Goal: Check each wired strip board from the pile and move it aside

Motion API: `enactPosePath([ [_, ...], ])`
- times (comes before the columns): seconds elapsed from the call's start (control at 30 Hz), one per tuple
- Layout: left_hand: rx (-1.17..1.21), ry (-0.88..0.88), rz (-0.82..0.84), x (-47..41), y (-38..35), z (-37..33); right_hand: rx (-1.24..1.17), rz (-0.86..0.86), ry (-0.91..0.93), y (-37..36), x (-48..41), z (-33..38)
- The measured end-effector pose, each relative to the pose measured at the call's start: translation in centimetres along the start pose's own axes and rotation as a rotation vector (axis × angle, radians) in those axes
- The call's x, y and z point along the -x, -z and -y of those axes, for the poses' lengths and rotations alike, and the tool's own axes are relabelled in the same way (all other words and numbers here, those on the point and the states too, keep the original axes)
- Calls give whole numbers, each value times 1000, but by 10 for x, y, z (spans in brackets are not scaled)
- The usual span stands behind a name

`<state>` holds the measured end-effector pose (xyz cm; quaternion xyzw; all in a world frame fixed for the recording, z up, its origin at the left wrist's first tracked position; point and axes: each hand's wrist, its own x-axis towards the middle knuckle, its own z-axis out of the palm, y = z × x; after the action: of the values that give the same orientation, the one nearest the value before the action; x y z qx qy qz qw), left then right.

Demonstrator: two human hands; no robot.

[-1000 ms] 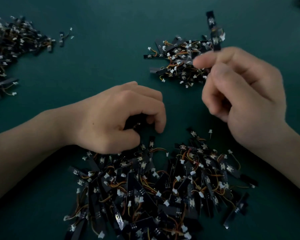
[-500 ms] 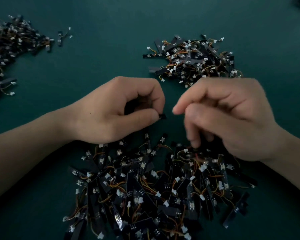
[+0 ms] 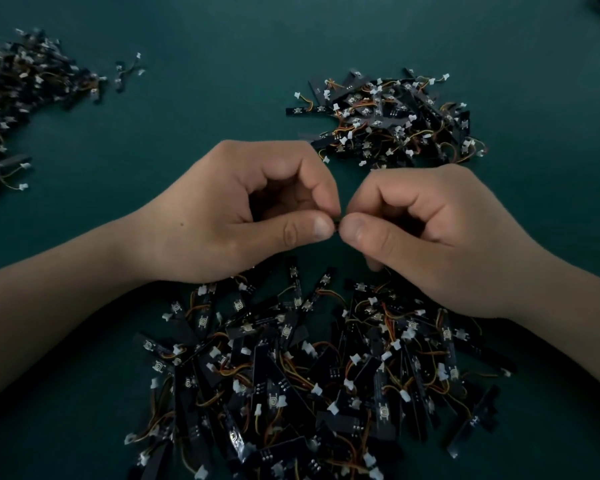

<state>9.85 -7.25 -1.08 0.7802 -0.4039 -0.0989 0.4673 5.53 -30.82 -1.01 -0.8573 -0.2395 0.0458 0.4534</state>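
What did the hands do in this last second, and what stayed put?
The right hand let go of a board over the far pile and came back. The left hand lifted a strip board from the near pile; both now pinch it. The piles otherwise stayed put.

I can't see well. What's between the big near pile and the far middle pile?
In the head view, the left hand and right hand meet there, pinching a small dark piece above the green table.

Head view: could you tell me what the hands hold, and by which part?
The left hand and right hand both pinch a small dark piece; which part cannot be told.
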Motion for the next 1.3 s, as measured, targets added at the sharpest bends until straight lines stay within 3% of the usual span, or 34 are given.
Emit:
enactPosePath([
  [0.2,120,56,48,-2,1,3,6,27,23,-1,-1,-1],
  [0.47,-8,121,-161,-4,0,2,-198,-92,39,3,-2,-6],
  [0.67,-28,131,-32,-2,-2,-2,-120,-165,64,0,-1,-6],
  [1.3,-113,46,-15,-1,-4,-5,-74,-121,42,-2,0,-3],
])
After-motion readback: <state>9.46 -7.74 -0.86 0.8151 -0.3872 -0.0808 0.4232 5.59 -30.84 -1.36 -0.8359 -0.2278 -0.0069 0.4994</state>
